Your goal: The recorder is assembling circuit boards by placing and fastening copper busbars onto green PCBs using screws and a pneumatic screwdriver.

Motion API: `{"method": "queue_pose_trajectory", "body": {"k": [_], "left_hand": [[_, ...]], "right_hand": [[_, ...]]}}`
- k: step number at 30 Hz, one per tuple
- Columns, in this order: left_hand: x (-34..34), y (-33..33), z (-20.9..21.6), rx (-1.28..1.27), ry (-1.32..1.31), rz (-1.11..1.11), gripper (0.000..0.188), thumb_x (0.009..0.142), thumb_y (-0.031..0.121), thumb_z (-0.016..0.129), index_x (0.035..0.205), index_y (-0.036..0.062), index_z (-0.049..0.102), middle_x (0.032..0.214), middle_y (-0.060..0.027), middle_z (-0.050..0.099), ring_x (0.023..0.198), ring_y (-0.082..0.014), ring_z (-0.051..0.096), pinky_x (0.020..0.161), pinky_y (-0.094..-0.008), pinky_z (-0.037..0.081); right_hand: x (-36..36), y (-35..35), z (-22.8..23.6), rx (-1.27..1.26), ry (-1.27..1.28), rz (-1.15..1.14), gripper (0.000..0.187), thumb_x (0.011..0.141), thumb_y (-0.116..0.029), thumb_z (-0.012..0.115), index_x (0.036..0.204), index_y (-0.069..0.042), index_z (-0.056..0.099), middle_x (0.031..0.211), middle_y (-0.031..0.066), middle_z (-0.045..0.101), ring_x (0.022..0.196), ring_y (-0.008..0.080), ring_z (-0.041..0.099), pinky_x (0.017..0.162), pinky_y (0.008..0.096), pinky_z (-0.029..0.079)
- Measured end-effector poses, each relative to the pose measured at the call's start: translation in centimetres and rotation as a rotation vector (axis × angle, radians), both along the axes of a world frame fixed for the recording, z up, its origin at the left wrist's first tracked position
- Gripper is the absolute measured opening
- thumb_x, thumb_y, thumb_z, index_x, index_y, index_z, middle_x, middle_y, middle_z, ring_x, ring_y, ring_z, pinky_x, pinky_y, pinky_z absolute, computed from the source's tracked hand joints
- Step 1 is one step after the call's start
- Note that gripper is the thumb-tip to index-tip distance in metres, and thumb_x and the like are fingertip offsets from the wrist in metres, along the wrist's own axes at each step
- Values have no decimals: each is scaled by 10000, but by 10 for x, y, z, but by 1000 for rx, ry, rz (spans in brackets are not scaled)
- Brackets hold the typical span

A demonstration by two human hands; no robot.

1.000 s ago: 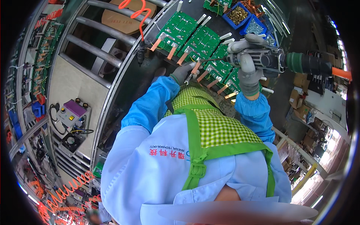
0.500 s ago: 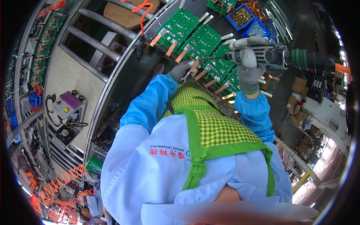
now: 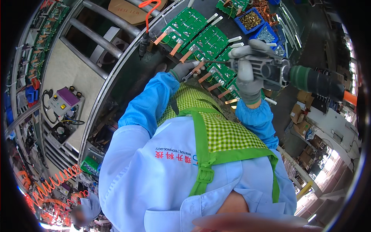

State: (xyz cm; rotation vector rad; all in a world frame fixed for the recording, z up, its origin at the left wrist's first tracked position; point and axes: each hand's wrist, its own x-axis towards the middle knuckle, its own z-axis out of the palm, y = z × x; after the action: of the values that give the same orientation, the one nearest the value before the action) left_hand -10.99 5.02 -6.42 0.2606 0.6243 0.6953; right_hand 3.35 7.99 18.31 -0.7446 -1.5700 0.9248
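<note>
My right hand (image 3: 248,77), in a grey glove, is wrapped round a power screwdriver (image 3: 275,70) lying nearly level. Its long thin bit (image 3: 216,62) reaches left to the end of a green circuit board, by a copper strip (image 3: 199,66). There my gloved left hand (image 3: 180,71) is closed on a small metal wrench (image 3: 188,77), close beside the strip. Whether the bit sits on a screw is too small to tell. Several green circuit boards (image 3: 210,40) with copper strips and pale metal bars lie in a row in front of me.
Blue bins hold brass-coloured fasteners (image 3: 250,21) and silver fasteners (image 3: 266,35), with copper pieces (image 3: 259,7) behind. A second driver (image 3: 144,44) hangs on an orange coiled cord to the left. Further left are metal rollers (image 3: 96,40) and a purple-topped control box (image 3: 66,98).
My right hand and the screwdriver have shifted slightly left, and the tool's rear end has swung lower. My left hand stays at the copper strip with the wrench.
</note>
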Motion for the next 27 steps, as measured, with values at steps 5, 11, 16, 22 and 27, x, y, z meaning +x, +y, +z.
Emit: {"method": "queue_pose_trajectory", "body": {"k": [5,11,16,22,27], "left_hand": [[5,-2,-3,-69,-56,41,289,936,222,467,1141,23,516,947,-82,590,704,-119,555,584,-246,490],[10,-5,-24,-41,-240,59,287,932,219,467,1128,17,522,913,-77,584,713,-115,551,579,-264,485],[8,-10,-24,-20,-142,84,287,936,211,454,1134,14,517,956,-77,577,700,-110,541,593,-257,471],[9,-7,-15,-79,-272,62,292,936,204,457,1125,-13,505,956,-104,568,701,-129,539,588,-278,468],[10,-9,-32,4,-129,49,314,941,234,445,1149,9,511,956,-77,577,720,-113,544,580,-245,461]], "right_hand": [[-9,-2,-3,-99,60,17,375,789,-53,599,1130,0,453,852,131,628,763,206,621,689,325,537],[-8,5,-2,-101,82,52,299,819,-28,561,1098,-10,453,866,118,613,764,181,606,699,308,515],[-12,7,-5,-49,159,130,300,824,9,574,1091,-27,442,912,122,604,771,158,593,678,256,499],[-8,13,-3,-98,166,111,272,811,-111,584,1036,2,481,832,151,608,731,228,609,696,371,528],[-7,13,-2,-127,191,135,289,821,-135,601,1044,0,477,842,149,609,742,238,609,697,378,528]]}}
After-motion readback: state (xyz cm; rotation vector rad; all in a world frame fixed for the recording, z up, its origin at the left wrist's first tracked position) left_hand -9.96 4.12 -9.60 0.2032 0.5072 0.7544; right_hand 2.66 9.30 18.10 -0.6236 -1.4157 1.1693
